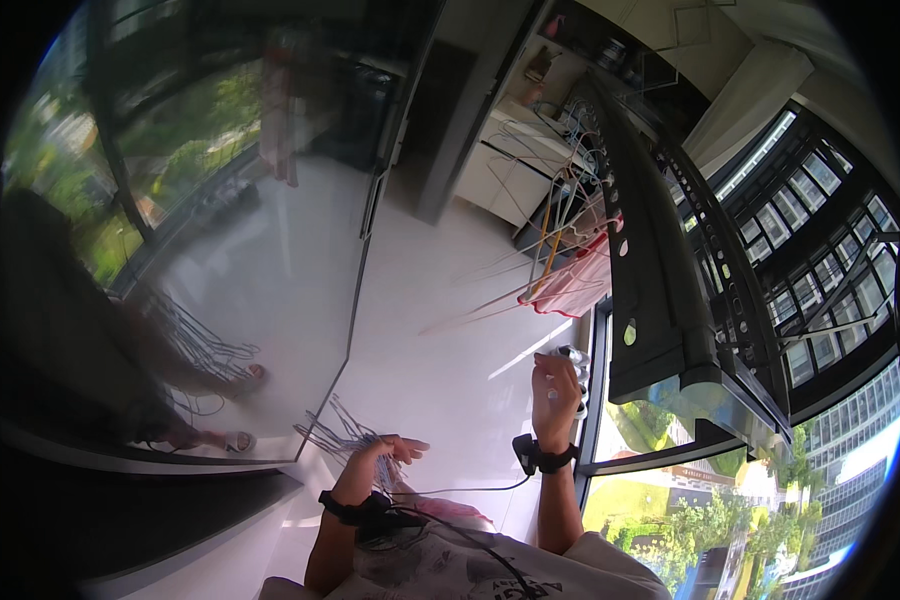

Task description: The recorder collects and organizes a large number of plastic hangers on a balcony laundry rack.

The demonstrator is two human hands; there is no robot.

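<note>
A bundle of thin wire clothes hangers (334, 435) hangs at my left hand (394, 452), which grips it with some fingers stretched out to the right. Part of the bundle is hidden behind that hand. Below it, partly covered by my shirt, shows a pink cloth (454, 508). My right hand (556, 386) is raised near the window, its fingers curled; the palm is turned away, so I cannot tell what is inside. To its right is the black drying rack (645, 315) with holes along its rails. More hangers (551, 217) hang from the rack's far part.
A glass door (292, 300) stands on the left, reflecting a person and the hangers. A pink towel (577, 281) hangs below the rack. Shoes (574, 356) sit by the window frame (592, 420). Farther off is a white cabinet (506, 180). A cable (487, 489) runs between my wrist straps.
</note>
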